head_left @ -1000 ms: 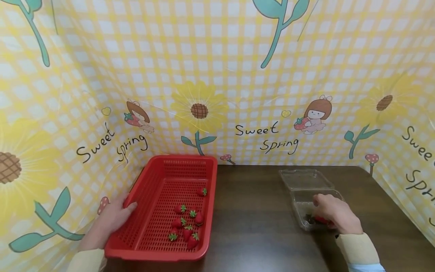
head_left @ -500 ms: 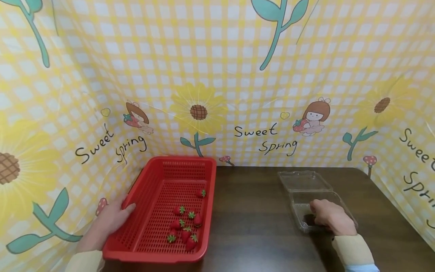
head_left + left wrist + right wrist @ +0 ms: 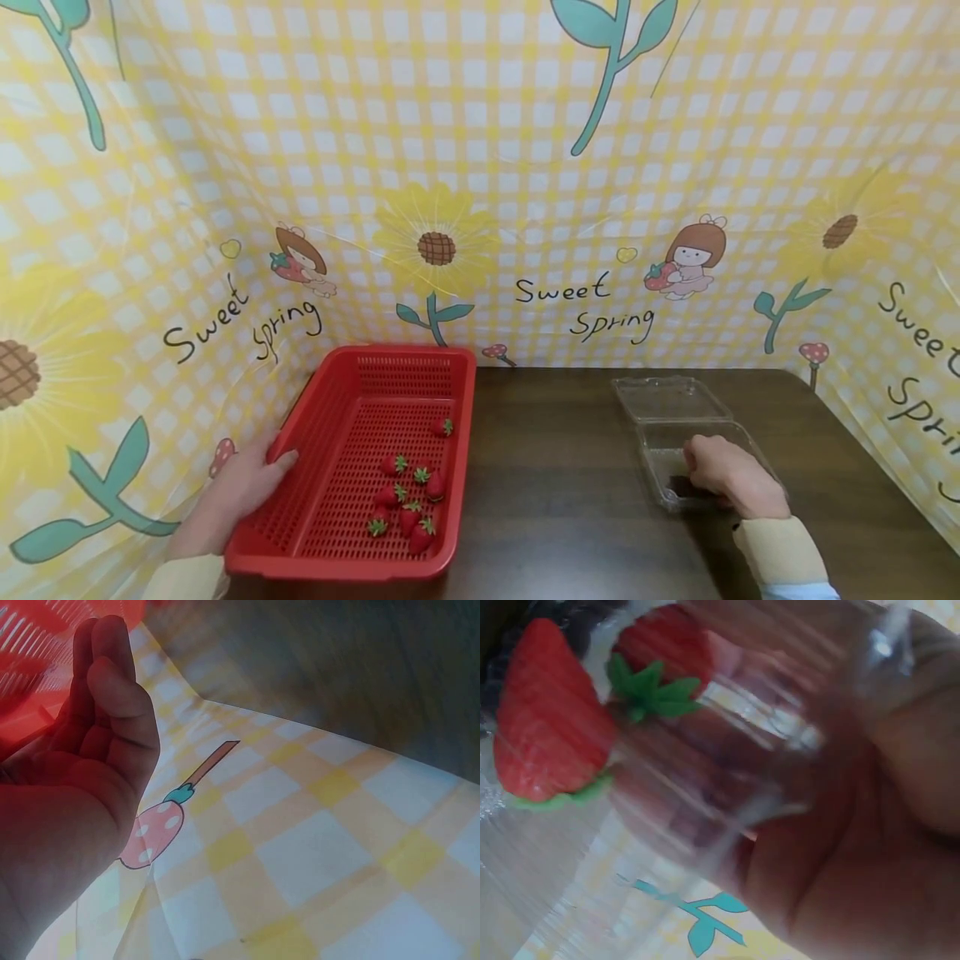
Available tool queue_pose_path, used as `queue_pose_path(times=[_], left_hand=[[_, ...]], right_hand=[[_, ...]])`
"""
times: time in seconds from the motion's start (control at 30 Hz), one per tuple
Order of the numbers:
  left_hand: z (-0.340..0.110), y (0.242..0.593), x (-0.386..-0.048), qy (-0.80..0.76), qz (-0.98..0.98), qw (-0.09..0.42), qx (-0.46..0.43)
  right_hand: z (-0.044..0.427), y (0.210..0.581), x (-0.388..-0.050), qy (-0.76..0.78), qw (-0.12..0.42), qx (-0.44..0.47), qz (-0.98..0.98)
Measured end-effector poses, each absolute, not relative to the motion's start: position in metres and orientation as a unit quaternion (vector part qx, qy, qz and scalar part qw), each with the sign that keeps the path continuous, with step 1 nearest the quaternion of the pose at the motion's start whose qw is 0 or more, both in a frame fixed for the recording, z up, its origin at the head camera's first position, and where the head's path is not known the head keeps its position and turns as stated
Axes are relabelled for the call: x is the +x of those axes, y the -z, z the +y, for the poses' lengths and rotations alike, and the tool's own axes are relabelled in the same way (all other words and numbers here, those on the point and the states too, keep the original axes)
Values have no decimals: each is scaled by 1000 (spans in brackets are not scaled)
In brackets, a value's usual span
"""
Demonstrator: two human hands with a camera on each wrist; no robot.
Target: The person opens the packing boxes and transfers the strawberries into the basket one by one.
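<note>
My left hand (image 3: 243, 483) holds the left rim of a red slotted basket (image 3: 467, 467), its thumb over the edge. In the left wrist view its fingers lie along the outer wall. Several strawberries (image 3: 390, 493) with green leaves lie in the basket, mostly toward the near right. Over at the right, my right hand (image 3: 737, 477) reaches into a clear plastic clamshell box (image 3: 660, 500) with its fingers bent downward. Through the plastic, the right wrist view shows one strawberry (image 3: 547, 720) and a second strawberry (image 3: 664, 656) close to the fingers. Whether they pinch it is unclear.
The box's lid (image 3: 671, 400) lies folded back behind it. Something dark (image 3: 682, 486) is in the box beside the right hand. Both stand on a brown wooden table (image 3: 555, 475). A yellow checked cloth (image 3: 517, 192) hangs behind and at the sides.
My right hand has shifted slightly within the box, and the red seen beneath it a second ago is now hidden. The left hand stays at the basket rim.
</note>
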State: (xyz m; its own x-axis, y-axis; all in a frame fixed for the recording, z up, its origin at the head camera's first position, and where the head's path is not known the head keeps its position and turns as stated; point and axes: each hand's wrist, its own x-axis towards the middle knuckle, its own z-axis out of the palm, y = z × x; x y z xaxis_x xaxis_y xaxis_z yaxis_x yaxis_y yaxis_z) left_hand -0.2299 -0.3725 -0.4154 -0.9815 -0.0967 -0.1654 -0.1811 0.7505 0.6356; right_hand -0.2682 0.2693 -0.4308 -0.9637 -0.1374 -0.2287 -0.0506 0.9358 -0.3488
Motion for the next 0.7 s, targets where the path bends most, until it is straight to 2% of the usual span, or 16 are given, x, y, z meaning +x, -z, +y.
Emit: queue_pose_path(times=[0.1,0.27,0.6,0.7], left_hand=[[-372,414,-231,-343,935,61,-72],[-372,413,-232,-336,937,61,-71],[-372,413,-232,-326,940,69,-70],[-372,412,-232,-326,941,65,-68]], right_hand=[[269,427,-270,166,91,-83,979],[266,424,-274,141,-19,-167,976],[243,411,-284,165,-154,-200,953],[233,402,-288,177,-180,-205,946]])
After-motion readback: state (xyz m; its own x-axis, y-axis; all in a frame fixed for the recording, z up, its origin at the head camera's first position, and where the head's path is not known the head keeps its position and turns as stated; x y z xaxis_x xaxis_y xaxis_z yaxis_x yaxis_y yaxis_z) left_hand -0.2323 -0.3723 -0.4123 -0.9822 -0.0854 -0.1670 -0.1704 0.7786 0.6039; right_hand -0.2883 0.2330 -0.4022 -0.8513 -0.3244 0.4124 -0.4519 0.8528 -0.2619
